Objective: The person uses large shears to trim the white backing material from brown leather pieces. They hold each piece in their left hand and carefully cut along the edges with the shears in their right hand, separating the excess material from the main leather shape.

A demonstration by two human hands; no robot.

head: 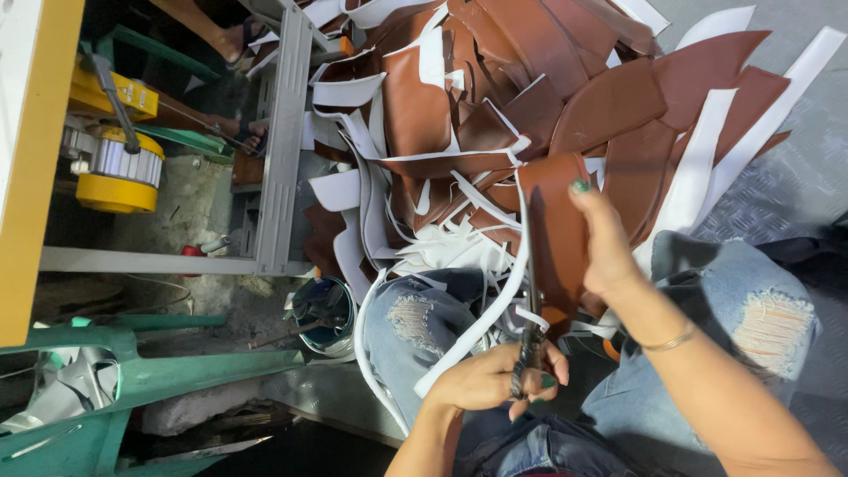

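Observation:
My right hand grips a brown leather piece with a white underside, thumb on its face, holding it upright over my lap. My left hand is closed around dark scissors, whose blades run up along the piece's left edge. A long white strip hangs from that edge down across my left knee. Both knees are in torn blue jeans.
A big heap of brown and white leather offcuts lies on the floor ahead. To the left are a grey metal table frame, a yellow motor, a small bucket of tools and green stool legs. Another person's feet show at the top left.

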